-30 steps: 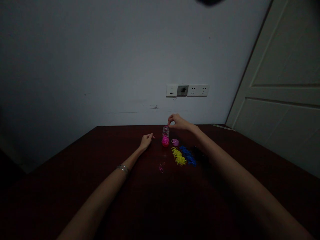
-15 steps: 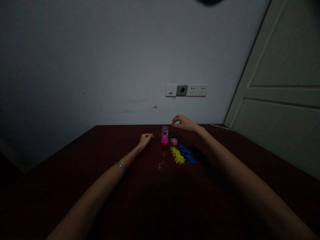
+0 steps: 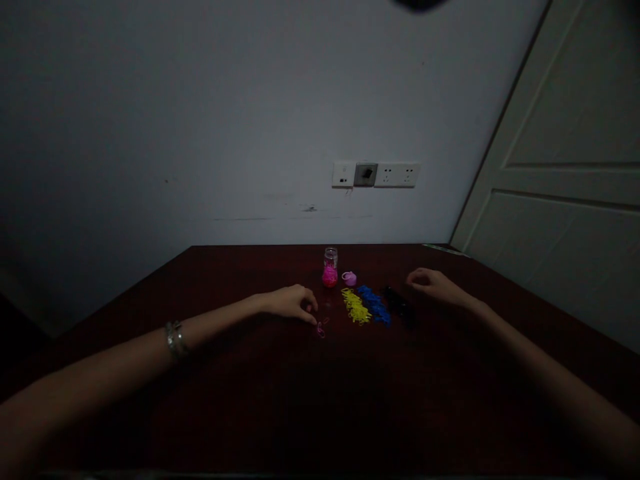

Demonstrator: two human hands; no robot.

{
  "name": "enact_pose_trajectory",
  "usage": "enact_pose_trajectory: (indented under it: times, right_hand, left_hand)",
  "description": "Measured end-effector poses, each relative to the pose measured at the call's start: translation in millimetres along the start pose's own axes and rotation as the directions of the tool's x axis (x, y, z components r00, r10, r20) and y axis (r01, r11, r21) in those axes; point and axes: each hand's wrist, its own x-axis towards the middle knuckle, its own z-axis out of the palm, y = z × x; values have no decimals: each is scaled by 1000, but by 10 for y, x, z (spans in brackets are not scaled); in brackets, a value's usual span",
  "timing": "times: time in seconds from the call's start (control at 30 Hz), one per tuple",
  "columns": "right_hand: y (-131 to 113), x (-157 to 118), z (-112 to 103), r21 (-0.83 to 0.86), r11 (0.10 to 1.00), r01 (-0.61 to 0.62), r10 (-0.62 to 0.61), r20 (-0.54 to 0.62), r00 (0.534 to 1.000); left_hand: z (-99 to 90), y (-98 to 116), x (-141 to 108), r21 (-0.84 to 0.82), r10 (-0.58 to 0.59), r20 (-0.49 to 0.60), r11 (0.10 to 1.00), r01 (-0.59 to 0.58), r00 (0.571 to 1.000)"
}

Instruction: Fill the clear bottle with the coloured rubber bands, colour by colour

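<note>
My left hand (image 3: 296, 303) reaches over the table with thumb and fingers apart. Its thumb tip is right by a few loose pink rubber bands (image 3: 321, 331); I see nothing held. On the right, my right hand (image 3: 434, 283) is low over the table, fingers loosely curved and nothing visible in them. Nearest to it is a pile of black rubber bands (image 3: 397, 303). Blue rubber bands (image 3: 374, 305) and yellow rubber bands (image 3: 355, 307) lie in piles alongside. A clear jar (image 3: 331, 258) stands upright, its lower part filled with pink bands. Beside it sits a pink lid (image 3: 350, 279) with a loop.
The dark red table (image 3: 225, 413) meets a pale wall (image 3: 250, 133) at the back. Sockets and a switch panel (image 3: 375, 175) are set in the wall. A panelled door (image 3: 560, 180) stands at the right. The light is dim.
My left hand has moved nearer to me and right, to the loose pink bands, its fingers spreading. My right hand has moved from beyond the jar down and right, beside the black bands.
</note>
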Motion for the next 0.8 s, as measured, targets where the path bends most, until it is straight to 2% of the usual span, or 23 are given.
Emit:
enact_pose_trajectory:
  times: [0.17,0.33,0.67,0.8]
  right_hand:
    - [267,-199,121,32,997,-76,77,-30,997]
    - [430,-301,255,64,996,-64,73,-156,985]
    - [377,-334,278,63,995,-75,86,-195,977]
    - [378,-342,284,63,995,-74,85,-202,976]
  left_hand:
    - [152,112,-49,93,56,-15,994,-55,998]
    - [206,175,-77,159,81,-34,984,-75,996]
    - [333,185,-97,276,113,-97,958,-82,989]
    - [350,212,-125,362,153,-88,925,-112,984]
